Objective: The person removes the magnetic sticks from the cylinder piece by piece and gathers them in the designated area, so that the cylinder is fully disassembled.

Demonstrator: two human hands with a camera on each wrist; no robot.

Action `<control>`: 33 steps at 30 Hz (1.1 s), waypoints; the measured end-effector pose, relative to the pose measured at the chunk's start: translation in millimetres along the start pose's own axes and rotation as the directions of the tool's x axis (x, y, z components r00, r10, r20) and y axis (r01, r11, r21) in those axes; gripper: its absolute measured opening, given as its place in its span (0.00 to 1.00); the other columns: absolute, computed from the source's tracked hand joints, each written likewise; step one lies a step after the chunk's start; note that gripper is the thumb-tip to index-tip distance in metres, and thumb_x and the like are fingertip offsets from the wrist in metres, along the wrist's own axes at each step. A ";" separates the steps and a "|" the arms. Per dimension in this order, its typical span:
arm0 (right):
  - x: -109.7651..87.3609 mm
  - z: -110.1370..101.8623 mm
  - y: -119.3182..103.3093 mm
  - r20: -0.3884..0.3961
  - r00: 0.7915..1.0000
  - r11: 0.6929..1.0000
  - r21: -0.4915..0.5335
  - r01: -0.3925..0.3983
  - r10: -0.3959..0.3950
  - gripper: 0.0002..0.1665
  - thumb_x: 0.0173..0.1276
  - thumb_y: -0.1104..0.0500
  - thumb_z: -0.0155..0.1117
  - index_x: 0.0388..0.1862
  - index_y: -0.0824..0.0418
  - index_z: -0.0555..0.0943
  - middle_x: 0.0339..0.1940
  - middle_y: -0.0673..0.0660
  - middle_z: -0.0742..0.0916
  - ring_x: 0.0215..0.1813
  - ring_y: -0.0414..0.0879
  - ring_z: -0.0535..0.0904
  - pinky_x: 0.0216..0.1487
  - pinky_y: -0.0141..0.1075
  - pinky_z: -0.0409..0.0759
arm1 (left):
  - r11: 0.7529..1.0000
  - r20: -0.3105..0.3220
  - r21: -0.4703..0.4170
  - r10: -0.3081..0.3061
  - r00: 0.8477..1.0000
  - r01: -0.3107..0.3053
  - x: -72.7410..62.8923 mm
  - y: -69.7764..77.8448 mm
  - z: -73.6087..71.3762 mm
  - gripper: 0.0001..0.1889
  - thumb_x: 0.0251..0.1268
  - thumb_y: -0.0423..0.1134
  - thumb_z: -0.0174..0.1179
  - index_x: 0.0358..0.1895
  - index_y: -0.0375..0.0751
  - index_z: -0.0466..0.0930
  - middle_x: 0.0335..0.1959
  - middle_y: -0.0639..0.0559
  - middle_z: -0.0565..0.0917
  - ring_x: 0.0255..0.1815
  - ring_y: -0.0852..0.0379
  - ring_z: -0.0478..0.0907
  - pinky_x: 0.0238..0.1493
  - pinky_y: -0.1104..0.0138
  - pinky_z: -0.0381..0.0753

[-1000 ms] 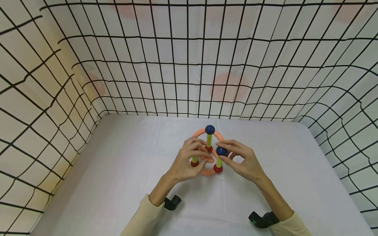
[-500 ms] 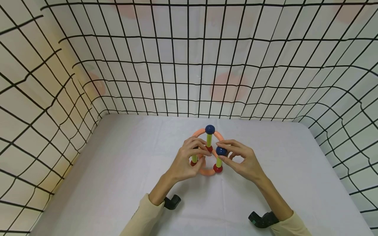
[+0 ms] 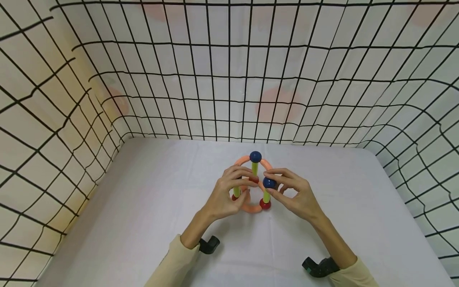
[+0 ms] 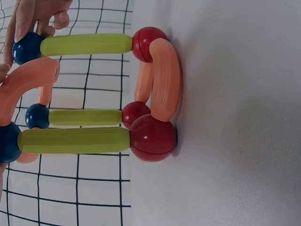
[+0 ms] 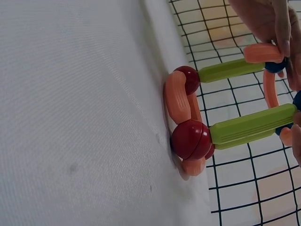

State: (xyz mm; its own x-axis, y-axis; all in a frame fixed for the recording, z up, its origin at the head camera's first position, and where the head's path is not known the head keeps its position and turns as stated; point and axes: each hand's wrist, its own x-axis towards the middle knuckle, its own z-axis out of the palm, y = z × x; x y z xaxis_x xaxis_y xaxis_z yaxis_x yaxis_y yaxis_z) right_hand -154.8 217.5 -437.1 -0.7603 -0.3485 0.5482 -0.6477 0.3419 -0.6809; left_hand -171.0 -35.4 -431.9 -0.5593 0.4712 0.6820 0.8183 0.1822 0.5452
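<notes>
A ball-and-stick toy frame stands upright on the table: red balls (image 4: 153, 137) joined by curved orange sticks (image 4: 165, 80) at the bottom, yellow-green rods (image 4: 75, 140) rising to blue balls. My right hand (image 3: 295, 195) pinches the near right blue ball (image 3: 269, 183) between thumb and fingers. At the left corner my left hand (image 3: 226, 195) grips another blue ball (image 4: 8, 141), mostly hidden by its fingers in the head view. From that ball a curved orange stick (image 4: 23, 87) reaches out, one end free. The third blue ball (image 3: 255, 156) tops the far rod, orange arcs on either side.
A white cloth covers the table (image 3: 143, 199). Black wire mesh (image 3: 229, 75) walls the back and both sides. Dark wrist devices (image 3: 209, 244) sit at both wrists, close over the cloth.
The left thumb has drawn back to the left, toward the left blue ball. The right hand keeps its pinch, and the toy frame stands in the same place.
</notes>
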 end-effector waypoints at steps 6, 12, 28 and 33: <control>0.6 -4.7 -1.5 -0.061 0.997 0.999 -0.001 -0.040 0.040 0.28 0.61 0.75 0.73 0.61 0.65 0.85 0.61 0.60 0.84 0.41 0.36 0.81 0.38 0.25 0.82 | 0.997 -0.040 -0.062 -0.043 0.998 0.041 -0.4 2.3 -6.4 0.16 0.61 0.22 0.63 0.50 0.36 0.89 0.63 0.40 0.85 0.74 0.40 0.73 0.82 0.42 0.58; 0.9 -15.1 10.7 -0.150 0.945 0.956 0.086 -0.279 0.290 0.24 0.73 0.65 0.67 0.67 0.58 0.82 0.58 0.59 0.86 0.37 0.40 0.84 0.34 0.28 0.86 | 0.967 -0.270 -0.206 -0.204 0.941 0.151 -1.9 -2.9 -23.6 0.16 0.70 0.24 0.60 0.59 0.32 0.84 0.66 0.40 0.83 0.72 0.45 0.76 0.78 0.55 0.70; -14.0 11.4 50.9 0.172 0.765 0.776 0.002 -0.631 0.621 0.20 0.72 0.62 0.68 0.58 0.71 0.84 0.49 0.69 0.90 0.38 0.47 0.83 0.31 0.31 0.84 | 0.719 0.162 -0.207 -0.644 0.748 0.663 -29.5 -72.7 -13.3 0.19 0.66 0.28 0.68 0.60 0.35 0.85 0.60 0.40 0.86 0.65 0.42 0.81 0.68 0.50 0.81; -12.1 14.8 49.1 0.190 0.760 0.774 0.003 -0.633 0.621 0.16 0.70 0.63 0.70 0.53 0.72 0.86 0.47 0.67 0.90 0.38 0.45 0.81 0.30 0.31 0.82 | 0.749 0.265 -0.114 -0.610 0.747 0.652 -23.3 -79.4 -7.4 0.17 0.66 0.26 0.67 0.58 0.33 0.86 0.58 0.39 0.87 0.65 0.43 0.81 0.68 0.51 0.81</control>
State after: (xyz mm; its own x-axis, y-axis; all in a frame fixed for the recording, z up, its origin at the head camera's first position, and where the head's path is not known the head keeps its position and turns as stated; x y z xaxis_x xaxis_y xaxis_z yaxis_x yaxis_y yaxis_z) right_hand -176.7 225.6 -484.4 -0.9709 -0.2182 -0.0986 -0.0196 0.4830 -0.8754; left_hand -224.0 -67.2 -487.4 -0.8818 0.4692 0.0481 0.2332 0.3452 0.9091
